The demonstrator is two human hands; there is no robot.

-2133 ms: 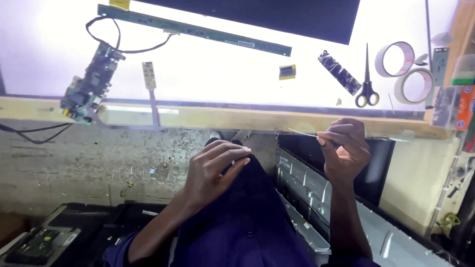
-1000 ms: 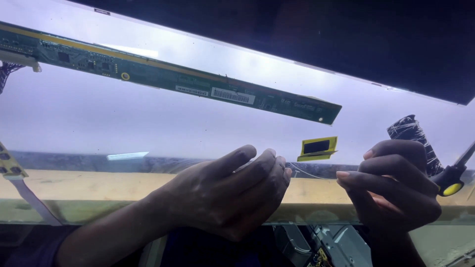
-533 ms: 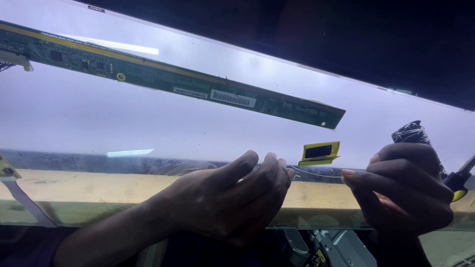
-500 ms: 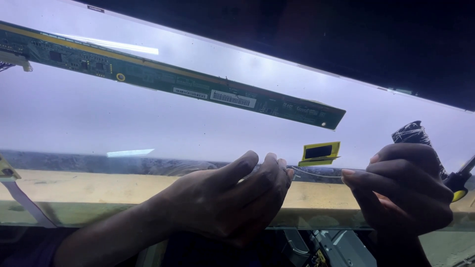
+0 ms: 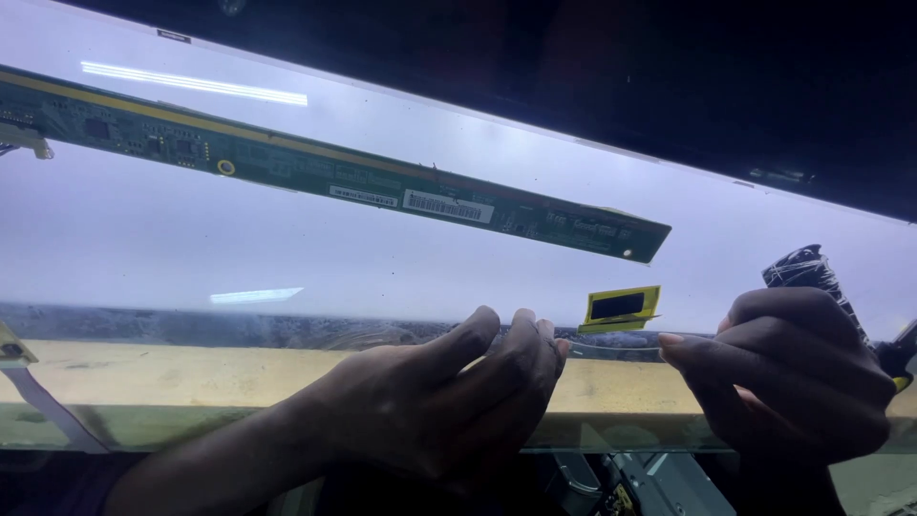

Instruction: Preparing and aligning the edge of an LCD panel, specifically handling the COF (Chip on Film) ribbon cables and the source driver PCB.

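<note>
My left hand [image 5: 449,401] and my right hand [image 5: 793,382] are side by side at the near edge of a glossy white panel [image 5: 287,258]. Each pinches one end of a thin clear strip [image 5: 611,350] stretched between their fingertips. The strip runs just below a small yellow and black tag [image 5: 621,308] that lies on the panel. A long green circuit board [image 5: 334,177] lies across the panel beyond the hands.
A wooden ledge [image 5: 191,377] runs along the panel's near edge, with a flat ribbon cable [image 5: 53,416] hanging at the left. A black wrapped object [image 5: 810,272] sits behind my right hand. A dark screen [image 5: 573,67] spans the top. Metal parts [image 5: 635,478] lie below.
The view has closed in on the panel's edge since the oldest frame. Both hands keep the strip pinched; my right hand has drifted slightly right, so the strip between the fingers looks longer.
</note>
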